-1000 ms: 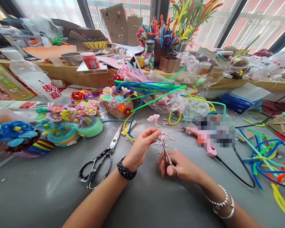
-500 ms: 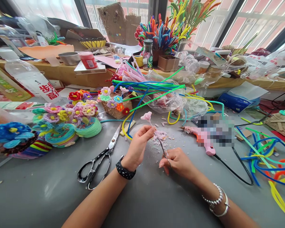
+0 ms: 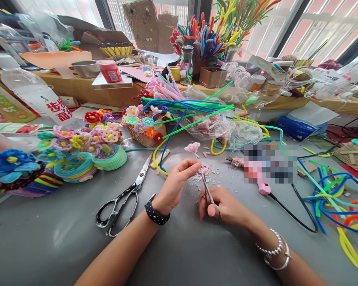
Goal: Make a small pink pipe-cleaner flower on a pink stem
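Between the thumb and fingers of my left hand is the stem of a small pink fuzzy flower, its head standing above my fingertips. My right hand grips a small pair of scissors, with thumb and fingers at the handles. The blades point up toward my left fingertips and look slightly parted; whether they touch the stem I cannot tell. Pink fluff clippings lie scattered on the grey table behind the blades. Larger black-handled scissors rest to the left of my left hand.
A pink glue gun, partly blurred out, lies on the right with its cord. Beyond it are loose coloured pipe cleaners. Flower-topped round pots and a small woven basket stand on the left. Plastic-wrapped stems lie at the back.
The pink flower and my left fingertips have shifted slightly right. In my right hand the scissors have turned more upright and their blades have parted.
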Motion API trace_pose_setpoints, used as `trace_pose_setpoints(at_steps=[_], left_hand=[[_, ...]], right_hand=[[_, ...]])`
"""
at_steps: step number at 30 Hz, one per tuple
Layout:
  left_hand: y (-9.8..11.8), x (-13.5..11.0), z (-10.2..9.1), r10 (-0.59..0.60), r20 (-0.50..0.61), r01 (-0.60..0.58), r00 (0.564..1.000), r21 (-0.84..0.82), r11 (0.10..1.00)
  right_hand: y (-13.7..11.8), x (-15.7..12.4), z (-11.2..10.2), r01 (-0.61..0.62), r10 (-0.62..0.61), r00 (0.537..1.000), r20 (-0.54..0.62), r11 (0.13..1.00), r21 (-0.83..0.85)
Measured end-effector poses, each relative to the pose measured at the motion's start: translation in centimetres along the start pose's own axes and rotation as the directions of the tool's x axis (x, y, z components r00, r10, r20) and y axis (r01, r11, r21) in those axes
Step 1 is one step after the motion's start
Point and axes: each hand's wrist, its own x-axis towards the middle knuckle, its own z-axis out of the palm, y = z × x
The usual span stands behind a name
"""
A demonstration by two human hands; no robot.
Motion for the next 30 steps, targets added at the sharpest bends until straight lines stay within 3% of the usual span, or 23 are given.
trace_pose_setpoints(at_steps=[7,14,19,24,30], left_hand=[[0.1,-0.1,0.1,0.007,-0.003,-0.007,1.0,-0.008,1.0],[0.0,0.1,0.1,0.024,-0.082,-0.03,0.996,-0.074,0.997],[0.0,0.0,0.1,0.003,-0.082,-0.013,0.997,-0.12,0.993],[0.2,0.1,0.0,-0.018,-0.094,0.002,0.995,-0.16,0.987],[0.2,0.2,0.0,-0.01,-0.11,-0.007,0.994,-0.155,0.988]], right_hand=[[0.3,0.1,0.4,0.006,-0.004,0.998,-0.066,0.999,0.032],[0.0,0.2,0.6,-0.091,0.094,0.981,-0.168,0.996,0.024],[0.4,0.1,0.2,-0.12,0.132,0.979,-0.155,0.989,0.084],[0.6,-0.1,-0.5,-0.137,0.15,0.988,-0.023,0.947,0.29],[0.2,-0.2,-0.6,-0.224,0.176,0.974,0.141,0.803,0.551]])
